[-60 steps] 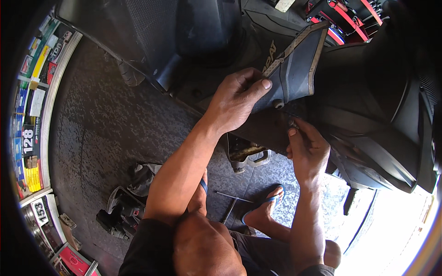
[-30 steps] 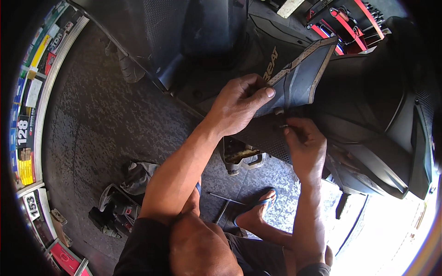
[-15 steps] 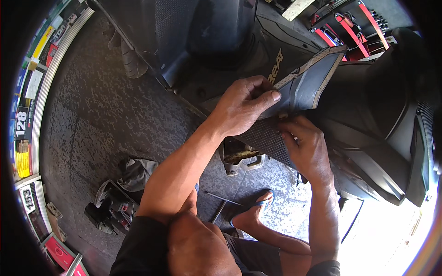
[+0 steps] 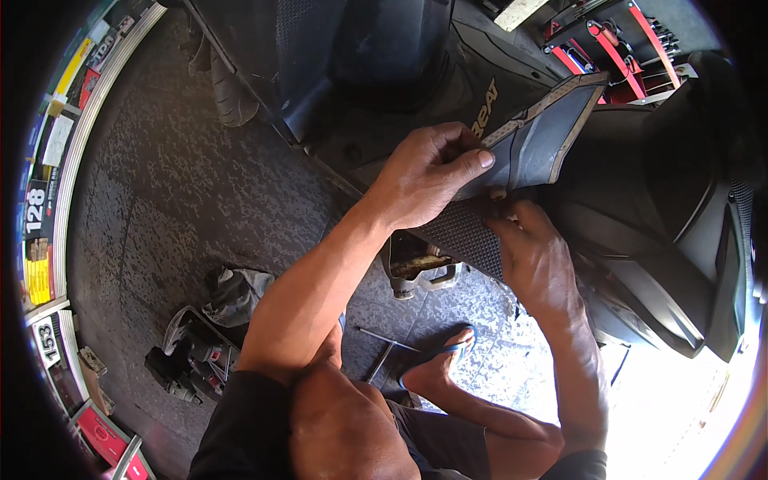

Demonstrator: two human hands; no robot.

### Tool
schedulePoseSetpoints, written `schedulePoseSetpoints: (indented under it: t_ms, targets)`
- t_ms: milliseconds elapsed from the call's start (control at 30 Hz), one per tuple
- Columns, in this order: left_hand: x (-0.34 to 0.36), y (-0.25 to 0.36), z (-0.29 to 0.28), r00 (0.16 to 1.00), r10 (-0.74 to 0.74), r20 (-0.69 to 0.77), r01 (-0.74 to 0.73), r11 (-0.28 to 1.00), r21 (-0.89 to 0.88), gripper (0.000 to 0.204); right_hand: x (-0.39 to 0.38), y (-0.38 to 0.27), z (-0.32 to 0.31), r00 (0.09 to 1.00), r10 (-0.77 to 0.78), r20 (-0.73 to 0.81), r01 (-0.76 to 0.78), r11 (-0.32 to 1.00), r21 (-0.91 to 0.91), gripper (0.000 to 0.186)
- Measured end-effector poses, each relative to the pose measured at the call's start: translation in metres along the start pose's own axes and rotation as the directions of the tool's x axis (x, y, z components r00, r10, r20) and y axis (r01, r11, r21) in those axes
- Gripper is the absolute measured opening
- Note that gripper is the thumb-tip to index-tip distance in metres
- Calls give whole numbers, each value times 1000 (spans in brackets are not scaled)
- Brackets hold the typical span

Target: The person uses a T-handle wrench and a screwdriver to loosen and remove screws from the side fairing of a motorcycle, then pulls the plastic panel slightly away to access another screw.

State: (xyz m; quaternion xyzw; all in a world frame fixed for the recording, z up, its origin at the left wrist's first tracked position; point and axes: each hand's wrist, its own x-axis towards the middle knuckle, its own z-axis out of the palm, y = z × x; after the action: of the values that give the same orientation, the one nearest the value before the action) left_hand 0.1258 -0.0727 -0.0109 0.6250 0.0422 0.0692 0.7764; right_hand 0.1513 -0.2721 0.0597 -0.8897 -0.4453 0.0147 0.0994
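Observation:
A black plastic side panel (image 4: 540, 148) of a scooter, with a dusty brown edge, is tilted up in front of me. My left hand (image 4: 432, 172) is closed on its near edge, the thumb on the outer face and the fingers out of sight behind it. Just below, my right hand (image 4: 532, 252) has bent fingers at the panel's lower edge, beside a small pale tab (image 4: 498, 194). What those fingertips hold, if anything, is hidden. The ribbed black footboard (image 4: 464, 240) of the scooter runs under both hands.
A T-shaped tool (image 4: 384, 356) lies on the floor by my sandalled foot. Under the footboard stands an open-cut plastic jug (image 4: 436, 276). Left of my knee are a power tool (image 4: 196, 364) and a grey cloth (image 4: 238, 296). Red tool racks (image 4: 616, 52) stand at the far right.
My right wrist has turned and its forearm has swung a little to the right, the fingers staying by the panel's lower edge. My left hand keeps its hold.

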Motion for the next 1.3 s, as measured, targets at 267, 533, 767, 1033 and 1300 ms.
schedulePoseSetpoints:
  t_ms: [267,533,767,1033,1300]
  targets:
    - [-1,-2,-1,1000,17,7,-17,1000,-23,23,-3,4,0,984,-178,19,179,982,-60,27]
    - [-1,-4,-1,997,72,0,-72,997,-24,24,-10,-4,-5,994,-106,-3,105,990,-92,25]
    - [-4,-4,-1,998,59,-3,-59,998,33,24,-128,-51,89,695,321,644,-540,824,172,21]
    - [-8,2,-3,996,71,-61,-70,997,30,28,-241,-95,292,31,448,893,-882,433,-186,61]
    - [-2,-6,-2,991,105,-82,-106,994,3,29,-259,-101,311,243,577,779,-959,263,104,52]
